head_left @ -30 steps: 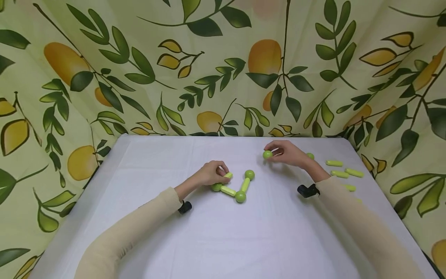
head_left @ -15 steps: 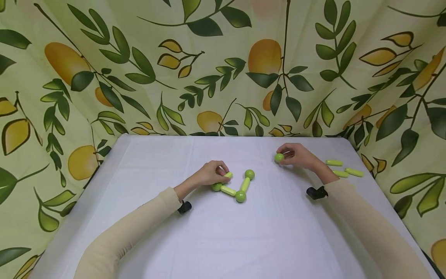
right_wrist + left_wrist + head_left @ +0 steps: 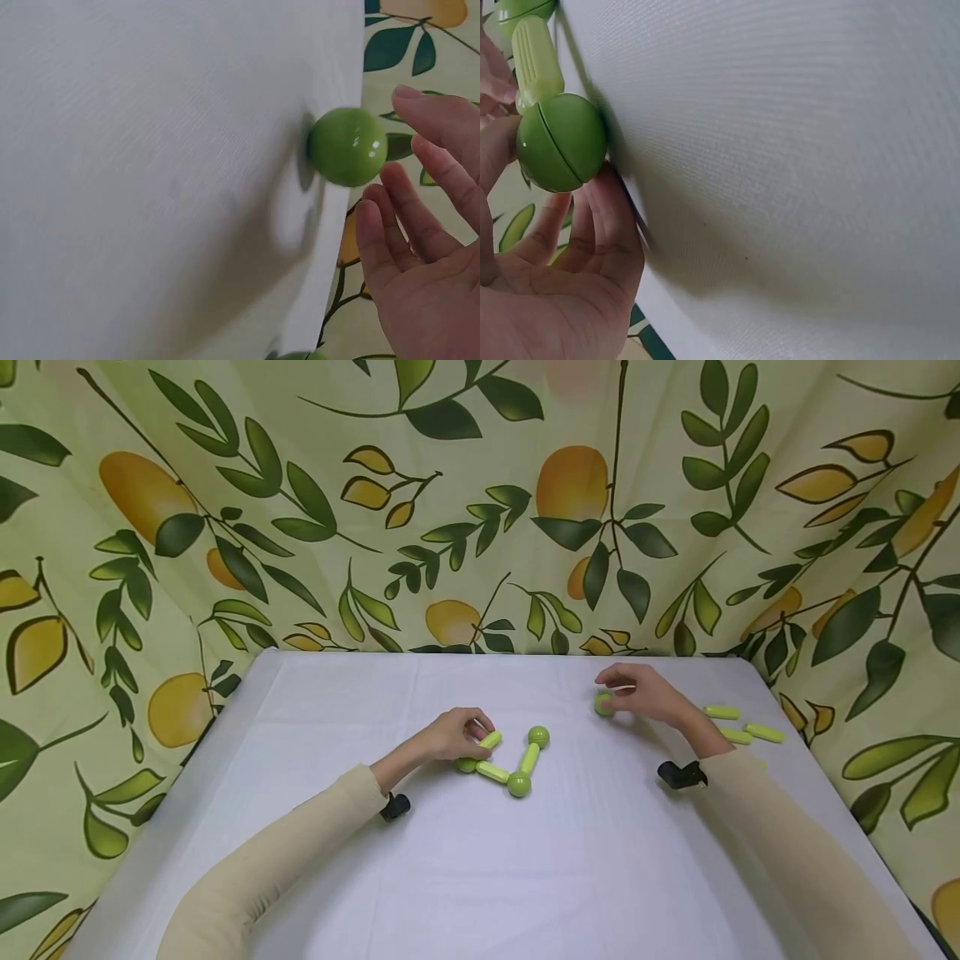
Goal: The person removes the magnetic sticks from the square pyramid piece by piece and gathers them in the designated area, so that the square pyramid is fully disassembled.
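Note:
My left hand (image 3: 455, 735) pinches a light green rod (image 3: 492, 740) between thumb and fingers. This rod meets a green ball (image 3: 561, 142) at the left end of a joined chain. From there a second light green rod (image 3: 492, 772) leads to a middle ball (image 3: 519, 783), and a third rod (image 3: 529, 759) runs up to an end ball (image 3: 538, 737). Towards the back right, my right hand (image 3: 645, 695) hovers with spread fingers beside a loose green ball (image 3: 349, 146). That ball sits on the white cloth, and the right wrist view shows the fingertips apart from it.
Several loose light green rods (image 3: 764, 732) lie at the table's right side, partly hidden by the right forearm. Another green ball (image 3: 301, 355) peeks in at the bottom of the right wrist view. A patterned curtain (image 3: 480, 527) hangs behind the white-covered table (image 3: 480, 877).
My right hand has carried the loose ball a little right, put it down and loosened its fingers from it. The left hand and the chain stay nearly in place.

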`<state>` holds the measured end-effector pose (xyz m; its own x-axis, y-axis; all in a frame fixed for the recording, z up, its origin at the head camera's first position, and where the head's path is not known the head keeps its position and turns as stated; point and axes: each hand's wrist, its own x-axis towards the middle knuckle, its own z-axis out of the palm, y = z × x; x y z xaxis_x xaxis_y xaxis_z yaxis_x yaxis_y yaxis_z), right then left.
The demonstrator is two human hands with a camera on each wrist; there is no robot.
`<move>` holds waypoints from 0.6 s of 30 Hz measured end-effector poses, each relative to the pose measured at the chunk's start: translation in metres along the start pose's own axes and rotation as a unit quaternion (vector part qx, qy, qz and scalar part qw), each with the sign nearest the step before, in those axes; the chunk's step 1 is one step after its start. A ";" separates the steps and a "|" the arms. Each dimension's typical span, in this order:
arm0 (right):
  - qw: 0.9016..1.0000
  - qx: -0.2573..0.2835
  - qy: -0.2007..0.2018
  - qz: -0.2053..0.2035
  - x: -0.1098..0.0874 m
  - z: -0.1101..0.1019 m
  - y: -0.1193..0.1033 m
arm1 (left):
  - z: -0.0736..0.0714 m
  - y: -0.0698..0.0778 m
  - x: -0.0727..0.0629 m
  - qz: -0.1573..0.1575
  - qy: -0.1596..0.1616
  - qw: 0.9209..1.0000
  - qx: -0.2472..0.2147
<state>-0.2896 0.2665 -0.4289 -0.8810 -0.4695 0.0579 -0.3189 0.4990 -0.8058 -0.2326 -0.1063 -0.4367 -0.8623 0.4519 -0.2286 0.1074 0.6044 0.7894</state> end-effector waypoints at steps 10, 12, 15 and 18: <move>0.998 0.025 -0.025 -0.050 0.019 0.033 -0.024 | -0.001 0.001 -0.002 0.023 -0.003 1.000 0.001; 0.997 0.026 -0.050 -0.057 0.024 0.042 -0.027 | -0.001 0.002 -0.002 0.033 -0.003 0.999 0.002; 0.994 0.028 -0.087 -0.060 0.029 0.055 -0.031 | -0.001 0.003 0.000 0.046 -0.006 0.999 0.002; 0.990 0.044 -0.121 -0.063 0.033 0.066 -0.036 | -0.001 0.003 0.001 0.056 -0.008 0.998 0.004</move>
<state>-0.2841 0.1844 -0.4370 -0.7229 -0.6904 0.0274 -0.3807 0.3650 -0.8496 -0.2339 -0.1043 -0.4343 -0.8366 0.5273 -0.1482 0.2070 0.5550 0.8057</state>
